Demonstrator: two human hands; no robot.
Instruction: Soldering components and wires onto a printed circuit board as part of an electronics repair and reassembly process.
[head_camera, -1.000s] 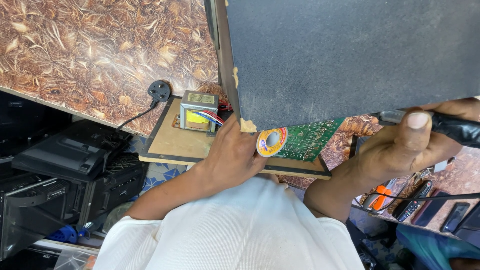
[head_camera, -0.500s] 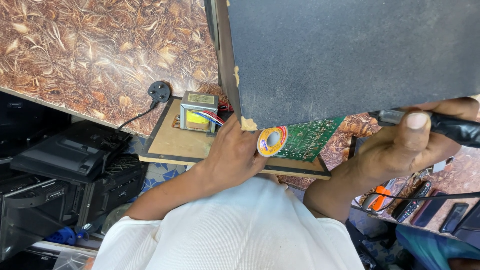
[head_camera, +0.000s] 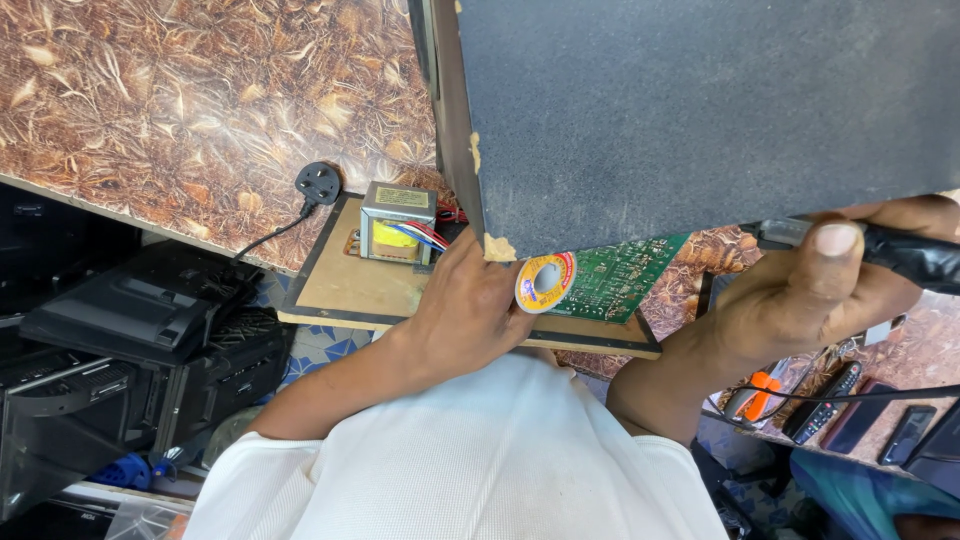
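Note:
My left hand is closed around a small spool of solder wire with an orange and yellow rim, held over a wooden board. A green circuit board and a metal transformer with coloured wires sit on that board. My right hand grips a black tool handle at the right edge; its tip is hidden. A large dark grey speaker cabinet stands over the far part of the circuit board and hides it.
A black mains plug with its cable lies on the brown patterned tabletop. Black electronic units are stacked at the left below the table edge. Remote controls and an orange-handled tool lie at lower right.
The solder spool in my left hand has shifted very slightly. My right hand holds the tool handle in the same place.

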